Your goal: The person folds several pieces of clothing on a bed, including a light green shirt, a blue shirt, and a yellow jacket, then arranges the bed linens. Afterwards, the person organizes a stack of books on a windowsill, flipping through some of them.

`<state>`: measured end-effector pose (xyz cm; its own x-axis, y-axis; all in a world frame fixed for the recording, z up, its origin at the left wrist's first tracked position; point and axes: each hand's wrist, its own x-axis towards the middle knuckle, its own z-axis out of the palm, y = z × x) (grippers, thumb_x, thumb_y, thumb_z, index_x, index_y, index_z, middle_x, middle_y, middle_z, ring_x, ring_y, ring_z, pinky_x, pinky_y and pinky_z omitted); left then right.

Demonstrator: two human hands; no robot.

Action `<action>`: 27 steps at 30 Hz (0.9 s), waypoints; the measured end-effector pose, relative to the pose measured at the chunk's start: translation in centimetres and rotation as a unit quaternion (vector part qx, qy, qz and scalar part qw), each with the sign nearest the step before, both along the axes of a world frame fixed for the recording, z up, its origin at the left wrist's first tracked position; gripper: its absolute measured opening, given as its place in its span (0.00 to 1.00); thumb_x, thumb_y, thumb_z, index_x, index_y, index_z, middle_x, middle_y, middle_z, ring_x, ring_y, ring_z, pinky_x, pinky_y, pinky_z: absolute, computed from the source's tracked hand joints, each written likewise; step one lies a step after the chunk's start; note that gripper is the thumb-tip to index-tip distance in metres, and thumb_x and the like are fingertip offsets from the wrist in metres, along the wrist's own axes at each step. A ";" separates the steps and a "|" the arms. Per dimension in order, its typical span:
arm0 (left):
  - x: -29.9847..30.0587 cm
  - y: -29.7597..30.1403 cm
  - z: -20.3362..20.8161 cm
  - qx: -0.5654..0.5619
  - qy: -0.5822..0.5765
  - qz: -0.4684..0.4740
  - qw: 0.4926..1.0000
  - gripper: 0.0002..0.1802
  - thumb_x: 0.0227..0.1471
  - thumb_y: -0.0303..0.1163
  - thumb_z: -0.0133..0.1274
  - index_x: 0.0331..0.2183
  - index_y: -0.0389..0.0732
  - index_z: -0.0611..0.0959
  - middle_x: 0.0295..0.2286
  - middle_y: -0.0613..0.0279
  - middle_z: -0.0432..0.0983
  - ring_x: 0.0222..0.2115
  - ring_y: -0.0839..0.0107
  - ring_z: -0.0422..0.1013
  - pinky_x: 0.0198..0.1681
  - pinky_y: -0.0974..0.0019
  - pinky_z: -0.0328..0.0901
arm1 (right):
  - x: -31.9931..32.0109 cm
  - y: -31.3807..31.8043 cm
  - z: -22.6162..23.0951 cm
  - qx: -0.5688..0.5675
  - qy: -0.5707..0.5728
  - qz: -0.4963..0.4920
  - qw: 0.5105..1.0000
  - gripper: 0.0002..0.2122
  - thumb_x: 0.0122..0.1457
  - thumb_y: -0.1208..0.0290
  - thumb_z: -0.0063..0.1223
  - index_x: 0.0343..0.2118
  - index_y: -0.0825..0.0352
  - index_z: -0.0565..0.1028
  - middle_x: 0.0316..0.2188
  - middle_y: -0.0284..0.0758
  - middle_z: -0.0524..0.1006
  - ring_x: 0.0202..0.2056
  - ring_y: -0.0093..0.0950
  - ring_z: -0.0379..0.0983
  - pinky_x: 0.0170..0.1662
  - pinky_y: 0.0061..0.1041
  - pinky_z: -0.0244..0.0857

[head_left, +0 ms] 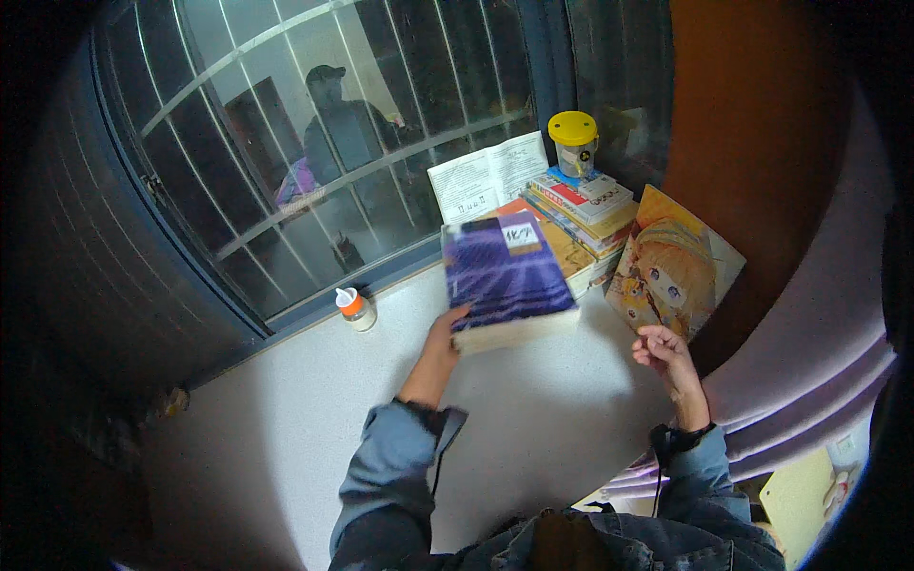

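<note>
A thick book [507, 271] with a purple cover and a white label is held up at its near left corner by my left hand [446, 347]. The thumb lies on the cover; the other fingers are hidden beneath. Its far right part overlaps an orange-yellow book at the foot of a stack of books [595, 214]. Over on the right, my right hand [666, 360] is curled closed, with nothing visible in it. It overlaps the lower edge of a picture board [671, 271] with a cartoon figure; whether they touch, I cannot tell.
A jar with a yellow lid [573, 143] stands on the stack. Open printed pages [487, 176] lean at the window [314, 124], left of the stack. A small bottle with an orange and white cap [355, 309] stands by the sill. Purple curtain [809, 371] hangs at right.
</note>
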<state>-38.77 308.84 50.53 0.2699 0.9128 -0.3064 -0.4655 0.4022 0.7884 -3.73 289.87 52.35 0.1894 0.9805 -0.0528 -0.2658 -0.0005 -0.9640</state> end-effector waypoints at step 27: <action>-31.1 -36.2 -3.8 0.074 0.477 0.367 0.795 0.22 0.52 0.28 0.52 0.48 0.30 0.72 0.45 0.50 0.70 0.44 0.66 0.68 0.46 0.70 0.62 | -12.5 21.9 -9.2 -0.204 0.231 -0.088 0.947 0.32 0.45 0.56 0.59 0.47 0.70 0.57 0.42 0.46 0.60 0.42 0.42 0.60 0.44 0.44 0.61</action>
<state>-69.88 272.61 46.71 -0.6430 0.7623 0.0736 0.3056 0.1672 0.9374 -16.24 311.76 43.14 0.2115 0.8157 -0.5384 -0.6904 -0.2652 -0.6731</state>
